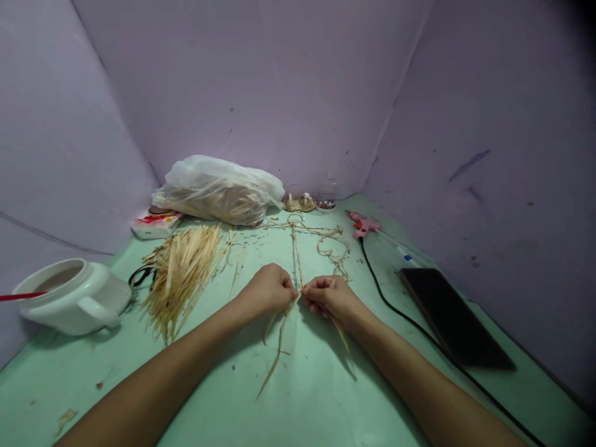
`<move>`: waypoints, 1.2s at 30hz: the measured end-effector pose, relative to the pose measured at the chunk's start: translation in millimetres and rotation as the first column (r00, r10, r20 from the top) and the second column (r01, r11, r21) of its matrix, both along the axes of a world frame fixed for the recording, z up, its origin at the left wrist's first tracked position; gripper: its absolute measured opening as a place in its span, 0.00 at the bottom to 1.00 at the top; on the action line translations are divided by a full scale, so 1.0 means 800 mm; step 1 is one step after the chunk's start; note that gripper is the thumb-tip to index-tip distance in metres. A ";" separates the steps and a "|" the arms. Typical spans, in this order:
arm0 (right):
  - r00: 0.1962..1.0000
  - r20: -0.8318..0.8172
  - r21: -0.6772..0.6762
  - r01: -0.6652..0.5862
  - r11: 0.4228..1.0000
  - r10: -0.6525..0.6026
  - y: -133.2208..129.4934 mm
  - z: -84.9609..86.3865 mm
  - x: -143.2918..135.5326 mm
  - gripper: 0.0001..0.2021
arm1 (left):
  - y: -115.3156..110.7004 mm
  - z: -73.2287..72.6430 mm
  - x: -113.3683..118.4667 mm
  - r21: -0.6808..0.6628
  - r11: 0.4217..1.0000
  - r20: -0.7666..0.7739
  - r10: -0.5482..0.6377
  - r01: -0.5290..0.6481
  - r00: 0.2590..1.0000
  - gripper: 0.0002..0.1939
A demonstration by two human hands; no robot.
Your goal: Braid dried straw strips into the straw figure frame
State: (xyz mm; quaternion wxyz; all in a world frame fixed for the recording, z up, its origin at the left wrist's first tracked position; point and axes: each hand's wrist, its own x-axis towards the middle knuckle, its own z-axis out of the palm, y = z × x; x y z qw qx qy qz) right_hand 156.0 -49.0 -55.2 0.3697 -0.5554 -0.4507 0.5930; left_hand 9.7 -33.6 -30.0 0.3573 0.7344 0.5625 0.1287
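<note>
A thin braided cord (297, 254) of straw-coloured fibre runs from the back of the table down to my fingertips. My left hand (274, 288) pinches the fibre strands on the left side of the cord's near end. Close beside it, my right hand (328, 297) is closed on strands at the right side. Loose strand ends (279, 354) hang below my left hand onto the table, and another strand (343, 338) trails beneath my right wrist. More thin cord (333, 251) lies in loops behind my right hand.
A bundle of dry fibre (184, 273) lies left, near a white ceramic pot (77, 298). Behind are a plastic bag (218, 186), a small box (156, 226) and woven pieces (299, 202). At right are a pink glue gun (363, 225), its black cable and a dark phone-like slab (454, 316).
</note>
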 end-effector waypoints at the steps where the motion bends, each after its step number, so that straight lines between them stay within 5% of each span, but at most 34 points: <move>1: 1.000 -0.014 -0.021 0.004 1.000 -0.005 -0.001 0.002 -0.001 0.03 | -0.006 0.003 0.002 0.040 0.999 -0.035 -0.004 0.006 0.999 0.08; 8: 0.997 -0.071 -0.100 0.032 0.995 -0.039 -0.006 0.013 -0.002 0.02 | -0.054 0.000 0.029 0.252 0.967 -0.205 0.009 0.044 0.979 0.05; 13: 0.999 -0.041 -0.071 0.014 0.997 -0.016 -0.006 0.008 0.000 0.05 | -0.052 0.000 0.028 0.266 0.955 -0.211 -0.074 0.130 0.975 0.05; 16: 0.999 -0.028 -0.068 -0.019 0.998 0.017 -0.006 0.008 0.001 0.05 | -0.030 0.019 0.013 0.097 0.992 -0.065 -0.073 0.079 0.995 0.10; 18: 0.998 -0.036 -0.058 -0.048 0.997 0.046 -0.006 0.009 0.002 0.06 | -0.014 0.029 0.003 -0.091 0.988 0.104 0.133 -0.124 0.986 0.10; 20: 0.996 -0.046 -0.041 -0.074 0.996 0.072 -0.006 0.008 0.002 0.07 | -0.002 0.032 -0.001 -0.312 0.919 0.289 0.334 -0.241 0.897 0.09; 22: 0.995 -0.059 -0.032 -0.087 0.996 0.085 -0.005 0.007 0.003 0.08 | 0.002 0.025 0.000 -0.513 0.843 0.410 0.407 -0.163 0.816 0.12; 25: 0.995 -0.062 -0.030 -0.084 0.996 0.082 -0.003 0.005 0.003 0.08 | 0.001 0.007 0.008 -0.644 0.763 0.483 0.358 0.048 0.799 0.05; 28: 0.994 0.024 -0.005 -0.106 0.994 0.106 -0.001 0.003 0.004 0.06 | 0.000 -0.005 0.012 -0.591 0.804 0.465 0.276 0.062 0.841 0.06; 31: 0.953 0.257 0.165 -0.208 0.964 0.162 -0.002 0.001 0.007 0.05 | 0.002 -0.009 0.012 -0.451 0.893 0.353 0.194 -0.015 0.916 0.07; 36: 0.697 0.717 0.403 -0.447 0.798 0.029 -0.012 0.003 0.011 0.09 | 0.005 -0.013 0.015 -0.196 0.976 0.154 0.125 -0.094 0.980 0.07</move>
